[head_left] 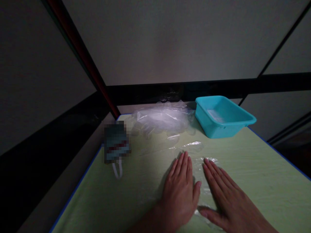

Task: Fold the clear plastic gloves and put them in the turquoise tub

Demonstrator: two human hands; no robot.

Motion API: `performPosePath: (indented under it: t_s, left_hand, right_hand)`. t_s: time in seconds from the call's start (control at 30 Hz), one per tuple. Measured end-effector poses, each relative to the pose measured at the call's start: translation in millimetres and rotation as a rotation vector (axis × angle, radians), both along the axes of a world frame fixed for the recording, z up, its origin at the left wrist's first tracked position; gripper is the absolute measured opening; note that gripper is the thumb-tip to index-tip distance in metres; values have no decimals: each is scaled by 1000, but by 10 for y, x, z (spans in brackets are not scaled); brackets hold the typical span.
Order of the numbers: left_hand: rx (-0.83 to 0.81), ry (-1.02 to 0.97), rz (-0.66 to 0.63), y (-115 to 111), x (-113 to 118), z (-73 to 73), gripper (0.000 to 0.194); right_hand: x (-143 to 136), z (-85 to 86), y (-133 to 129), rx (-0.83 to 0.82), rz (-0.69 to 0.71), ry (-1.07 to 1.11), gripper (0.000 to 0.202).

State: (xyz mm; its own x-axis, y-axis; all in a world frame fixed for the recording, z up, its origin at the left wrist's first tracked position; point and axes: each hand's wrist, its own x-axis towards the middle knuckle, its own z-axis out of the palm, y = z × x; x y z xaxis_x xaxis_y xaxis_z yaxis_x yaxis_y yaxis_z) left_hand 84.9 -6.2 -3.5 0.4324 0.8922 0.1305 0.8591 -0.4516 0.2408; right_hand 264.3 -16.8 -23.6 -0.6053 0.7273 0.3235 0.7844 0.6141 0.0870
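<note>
Palm down, my left hand (180,187) lies flat with its fingers stretched forward. To its right, my right hand (227,195) is also flat, its thumb held apart from the fingers. Both press on a thin clear plastic glove (206,187), most of it covered by the hands. Just beyond my fingertips another clear plastic glove (194,146) lies spread on the table. Farther back rests a pile of clear plastic gloves (162,118), crumpled together.
A turquoise plastic basin (222,127) stands at the back right, with a pale paper-like piece (215,115) inside. At the left edge is a pixelated object (117,142) with a white loop (118,170). The pale green tabletop (116,204) has blue edging and meets a panelled wall.
</note>
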Motion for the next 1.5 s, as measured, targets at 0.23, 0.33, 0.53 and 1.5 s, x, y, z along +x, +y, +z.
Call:
performPosePath:
  t_s: [0.23, 0.33, 0.53, 1.5]
  left_hand:
    - [20, 39, 71, 133, -39, -20, 56]
    - [34, 39, 70, 118, -7, -28, 58]
    - [53, 37, 67, 116, 4, -47, 58]
    - [132, 126, 96, 93, -878, -78, 58]
  right_hand:
    - [23, 5, 0, -22, -18, -34, 94]
    - [44, 12, -2, -16, -22, -36, 95]
    - [64, 14, -9, -3, -20, -43, 96]
    - [185, 52, -21, -54, 5, 25, 94]
